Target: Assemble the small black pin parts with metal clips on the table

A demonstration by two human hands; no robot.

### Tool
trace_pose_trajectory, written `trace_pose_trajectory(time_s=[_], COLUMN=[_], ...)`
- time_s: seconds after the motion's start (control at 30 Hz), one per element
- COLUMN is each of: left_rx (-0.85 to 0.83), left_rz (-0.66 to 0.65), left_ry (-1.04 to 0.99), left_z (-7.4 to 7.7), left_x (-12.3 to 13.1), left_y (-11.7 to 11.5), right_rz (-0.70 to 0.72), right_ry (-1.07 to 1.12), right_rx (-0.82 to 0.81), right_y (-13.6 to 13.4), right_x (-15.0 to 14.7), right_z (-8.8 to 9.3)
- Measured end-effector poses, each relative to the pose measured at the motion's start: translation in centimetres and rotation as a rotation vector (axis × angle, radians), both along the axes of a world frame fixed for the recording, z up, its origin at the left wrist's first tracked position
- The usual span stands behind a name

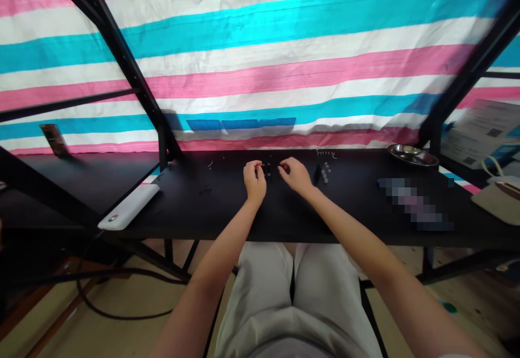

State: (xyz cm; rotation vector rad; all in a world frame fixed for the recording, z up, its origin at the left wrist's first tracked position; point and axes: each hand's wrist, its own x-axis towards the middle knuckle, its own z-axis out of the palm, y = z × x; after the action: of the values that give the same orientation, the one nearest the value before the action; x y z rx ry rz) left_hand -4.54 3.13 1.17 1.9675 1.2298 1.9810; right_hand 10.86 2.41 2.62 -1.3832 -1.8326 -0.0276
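Note:
Over the middle of the black table (195,206), my left hand (255,182) is closed in a pinch. Just right of its fingertips is a small dark piece with pale spots (267,169), too small to name; whether the fingers grip it cannot be made out. My right hand (297,176) is a short gap away, thumb and fingers curled together. Anything between those fingertips is too small to see. Beside the right hand stand a small black object (318,173) and a cluster of small clear pieces (325,173).
A row of thin pale bits (326,154) lies at the back, near a round metal dish (413,155). A white power strip (129,206) sits at the left edge. A blurred-out item (414,203) and a beige bag (498,198) are on the right. Black posts (125,60) rise before a striped sheet (284,33).

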Motion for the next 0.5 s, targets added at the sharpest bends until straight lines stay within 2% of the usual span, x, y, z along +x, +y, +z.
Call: trace_pose_trajectory(time_s=[0.1,0.23,0.3,0.37,0.47,0.5], left_rx=[0.087,0.092,0.049,-0.002,-0.068,-0.088], left_rz=[-0.094,-0.298,-0.34,-0.318,-0.272,-0.263], left_ry=[0.218,0.636,0.786,0.867,0.948,0.971], left_z=[0.4,0.9,0.9,0.7,0.1,-0.1], left_x=[0.8,3.1,4.8,6.6,9.0,9.6], left_y=[-0.8,-1.7,-1.9,-2.0,-1.8,-1.8], right_rz=[-0.107,-0.428,-0.523,-0.59,-0.564,-0.539], right_ry=[0.108,0.3,0.333,0.338,0.29,0.254], right_rx=[0.207,0.227,0.132,-0.032,-0.363,-0.429], right_y=[-2.0,-3.2,-3.4,-3.5,-3.4,-3.4], right_x=[3.6,9.3,11.7,13.5,14.9,15.0], right_z=[1.3,1.6,0.7,-0.8,-2.9,-3.5])
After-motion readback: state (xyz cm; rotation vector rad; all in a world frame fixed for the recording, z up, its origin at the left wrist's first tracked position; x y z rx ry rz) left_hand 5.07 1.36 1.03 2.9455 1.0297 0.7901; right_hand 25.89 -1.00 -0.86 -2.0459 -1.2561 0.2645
